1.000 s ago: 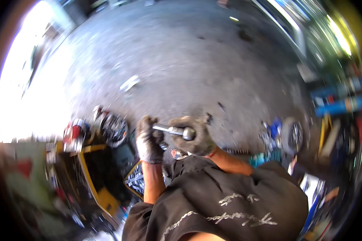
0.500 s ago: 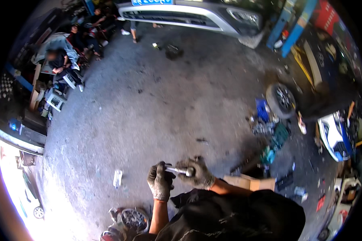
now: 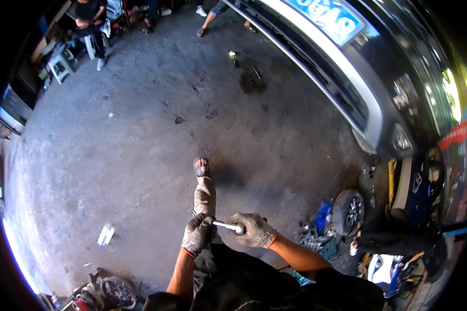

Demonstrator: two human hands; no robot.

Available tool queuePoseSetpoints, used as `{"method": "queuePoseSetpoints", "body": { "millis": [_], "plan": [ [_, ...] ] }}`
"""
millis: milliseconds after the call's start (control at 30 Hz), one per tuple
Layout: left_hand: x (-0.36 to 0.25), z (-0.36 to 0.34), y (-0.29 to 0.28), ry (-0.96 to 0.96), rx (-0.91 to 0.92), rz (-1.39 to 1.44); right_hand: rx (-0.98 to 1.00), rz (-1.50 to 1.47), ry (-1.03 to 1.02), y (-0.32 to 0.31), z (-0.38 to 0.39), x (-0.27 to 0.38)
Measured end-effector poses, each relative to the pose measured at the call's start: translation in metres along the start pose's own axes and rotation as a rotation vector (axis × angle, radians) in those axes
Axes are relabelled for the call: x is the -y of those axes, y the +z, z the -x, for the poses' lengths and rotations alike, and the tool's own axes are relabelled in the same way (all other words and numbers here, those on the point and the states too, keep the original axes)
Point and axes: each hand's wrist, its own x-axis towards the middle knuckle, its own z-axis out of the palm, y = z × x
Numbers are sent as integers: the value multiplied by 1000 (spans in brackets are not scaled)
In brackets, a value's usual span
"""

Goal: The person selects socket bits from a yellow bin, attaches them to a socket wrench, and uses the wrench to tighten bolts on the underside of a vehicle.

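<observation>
A silver ratchet wrench (image 3: pixel 226 225) spans the gap between my two gloved hands in front of my body. My left hand (image 3: pixel 197 234), in a dirty grey knit glove, is closed round one end of it. Beside its round head, my right hand (image 3: pixel 252 230), in a similar glove, has its fingers curled against the tool. What lies under the right palm is hidden. Below them one sandalled foot (image 3: pixel 201 167) of mine is stretched forward on the floor.
A dark car (image 3: pixel 368 93) with a silver bumper stands ahead to the right. A loose wheel (image 3: pixel 348 212) and scattered parts lie at right. A clear plastic piece (image 3: pixel 106 235) is on the floor at left. Seated people and a stool (image 3: pixel 61 64) are at far left.
I have stepped forward and my view has turned, so the car looks nearer and tilted at right. The ratchet wrench stays between my hands.
</observation>
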Motion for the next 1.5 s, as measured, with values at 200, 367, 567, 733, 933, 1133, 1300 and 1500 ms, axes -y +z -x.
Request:
{"method": "queuePoseSetpoints", "body": {
  "millis": [200,367,567,733,933,1133,1300,1500],
  "plan": [
    [-54,-325,5,64,-2,117,100,-58,480,-85,-274,-156],
    [-137,-573,68,183,55,-143,-114,-373,578,-175,-423,-335],
    [-158,-873,199,396,102,50,-393,-480,390,-287,-551,-543],
    [-162,-1045,374,458,404,46,-452,-621,242,-451,-580,-720],
    [-248,-1188,523,478,603,-41,-302,-559,129,-624,-645,-798],
    [-316,-1267,621,437,841,-164,-378,-694,24,-715,-683,-803],
    [-308,-1364,760,1117,510,-45,-845,-337,264,-801,-733,-845],
    [-329,-1398,884,867,1049,114,-836,129,396,-910,-689,-875]
  ]
}}
